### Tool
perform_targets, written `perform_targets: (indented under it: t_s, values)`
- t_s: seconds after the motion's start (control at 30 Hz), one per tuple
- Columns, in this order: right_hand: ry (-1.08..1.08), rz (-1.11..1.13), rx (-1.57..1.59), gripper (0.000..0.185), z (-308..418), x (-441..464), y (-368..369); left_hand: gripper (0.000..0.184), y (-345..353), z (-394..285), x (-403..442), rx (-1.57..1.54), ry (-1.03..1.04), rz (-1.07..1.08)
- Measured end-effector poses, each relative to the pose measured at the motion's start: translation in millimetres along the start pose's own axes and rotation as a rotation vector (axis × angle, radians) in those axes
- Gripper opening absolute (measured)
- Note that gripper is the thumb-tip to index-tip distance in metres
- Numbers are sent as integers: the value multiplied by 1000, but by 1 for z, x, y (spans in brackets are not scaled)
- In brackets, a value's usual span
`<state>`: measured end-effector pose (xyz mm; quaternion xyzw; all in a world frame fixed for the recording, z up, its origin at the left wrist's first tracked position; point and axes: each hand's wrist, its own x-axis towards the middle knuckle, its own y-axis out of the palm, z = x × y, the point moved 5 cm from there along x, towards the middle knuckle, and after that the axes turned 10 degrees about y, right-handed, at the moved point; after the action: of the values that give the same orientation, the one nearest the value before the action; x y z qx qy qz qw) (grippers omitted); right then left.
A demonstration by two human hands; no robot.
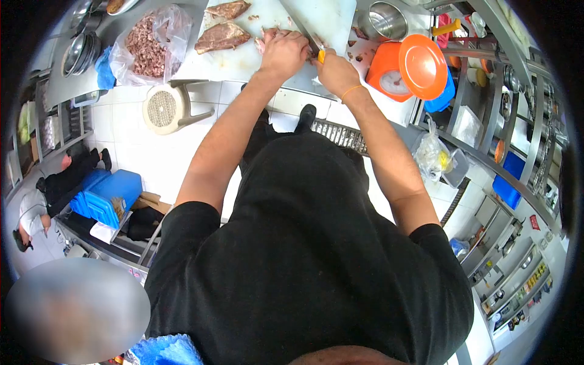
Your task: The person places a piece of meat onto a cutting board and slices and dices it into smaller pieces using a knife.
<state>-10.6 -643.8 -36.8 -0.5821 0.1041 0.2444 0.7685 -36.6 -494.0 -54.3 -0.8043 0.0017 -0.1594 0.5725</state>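
Note:
My left hand point(285, 53) presses down on a piece of meat point(260, 46) on the white cutting board point(274, 17), its fingers curled over it and hiding most of it. In my right hand point(338, 74) is a knife point(304, 29) with a yellow handle, gripped in closed fingers. Its blade slants up and left across the board, just right of my left hand. Two larger brown chunks of meat point(222, 38) lie on the board to the left. Small dark scraps sit near the board's right edge.
A plastic bag of diced meat point(148, 48) stands left of the board. To the right are a steel pot point(387, 22) and an orange scale point(389, 76) with a round orange pan point(423, 66). A plastic stool point(165, 109) and blue bin point(112, 198) stand leftward, near another person point(36, 207).

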Motion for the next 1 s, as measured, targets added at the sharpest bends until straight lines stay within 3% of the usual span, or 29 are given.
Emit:
perform_targets:
  t_s: [0.2,0.4,0.43,0.63,0.73,0.9,1.0]
  values:
    - [75,-54,-27,43,-24,-44,-25,25,-26,5,-20,-127,45,-204]
    - [222,-73,-43,43,-64,-78,-3,32,-55,54,-62,-336,-65,-195]
    - [213,-87,-41,43,-62,-82,3,44,-58,57,-67,-292,-51,-108]
    - [85,-100,-8,36,-24,-79,23,72,-56,55,-67,-51,192,126]
    - [38,-161,-28,34,-12,-68,23,74,-51,62,-62,-127,94,263]
    - [119,-206,-85,33,-12,-69,8,89,-58,66,-44,-120,353,200]
    - [217,-274,-23,33,-16,-83,9,98,-49,64,-27,-104,566,320]
